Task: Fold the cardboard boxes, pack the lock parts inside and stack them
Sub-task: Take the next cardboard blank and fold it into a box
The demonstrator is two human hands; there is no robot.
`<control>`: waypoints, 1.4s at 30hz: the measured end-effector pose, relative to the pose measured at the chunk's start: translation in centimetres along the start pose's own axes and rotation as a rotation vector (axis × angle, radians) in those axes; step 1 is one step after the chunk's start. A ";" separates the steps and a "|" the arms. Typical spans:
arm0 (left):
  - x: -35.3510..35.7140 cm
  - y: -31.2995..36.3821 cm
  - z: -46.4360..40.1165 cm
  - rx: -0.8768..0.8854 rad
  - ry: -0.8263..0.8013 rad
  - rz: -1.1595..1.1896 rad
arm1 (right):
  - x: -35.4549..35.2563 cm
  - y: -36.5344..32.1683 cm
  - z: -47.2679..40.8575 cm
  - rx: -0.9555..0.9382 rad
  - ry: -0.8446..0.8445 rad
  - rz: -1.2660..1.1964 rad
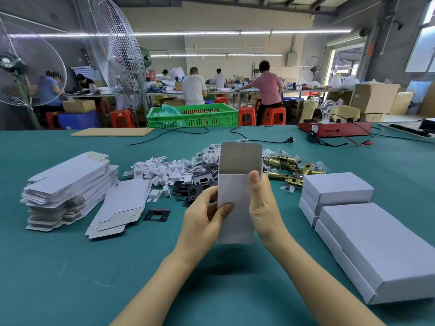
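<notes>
Your left hand (207,215) and right hand (263,203) each keep a grip on the upright open box (237,196), held above the green table (70,267). Flat blanks (70,184) lie left, closed boxes (367,231) right; brass latches (289,165), seemingly, lie far. Workers sit at benches beyond.

The setting is a factory packing hall. A large teal-covered worktop (70,267) carries a stack of flat white cardboard box blanks (70,184), a heap of brass-coloured metal latch parts (289,165) and stacked closed white cardboard boxes (339,187). Beyond it, seated workers (194,87) on red plastic stools (274,115) line long benches, beside a green plastic slatted crate (193,116), tall wire-guarded pedestal fans (113,52) and brown cardboard shipping cartons (374,97), under ceiling strip lights (188,33).
</notes>
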State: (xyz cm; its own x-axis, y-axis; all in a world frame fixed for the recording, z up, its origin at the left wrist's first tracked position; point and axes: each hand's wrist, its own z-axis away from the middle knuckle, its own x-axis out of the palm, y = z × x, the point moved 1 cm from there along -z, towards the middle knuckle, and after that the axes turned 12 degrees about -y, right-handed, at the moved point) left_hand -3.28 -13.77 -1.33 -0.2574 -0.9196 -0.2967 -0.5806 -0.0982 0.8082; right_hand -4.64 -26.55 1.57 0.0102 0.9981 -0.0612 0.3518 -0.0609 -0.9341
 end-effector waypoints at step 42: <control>-0.5 3.7 -2.2 -0.331 0.078 0.696 | 1.9 -0.4 0.1 0.058 -0.040 -0.124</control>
State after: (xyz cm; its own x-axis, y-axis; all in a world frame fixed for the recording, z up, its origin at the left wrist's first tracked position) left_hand -3.57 -14.54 2.89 -0.4162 -0.8340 0.3622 -0.0410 0.4152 0.9088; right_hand -4.85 -24.65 1.76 -0.0681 0.9968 0.0426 0.2936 0.0608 -0.9540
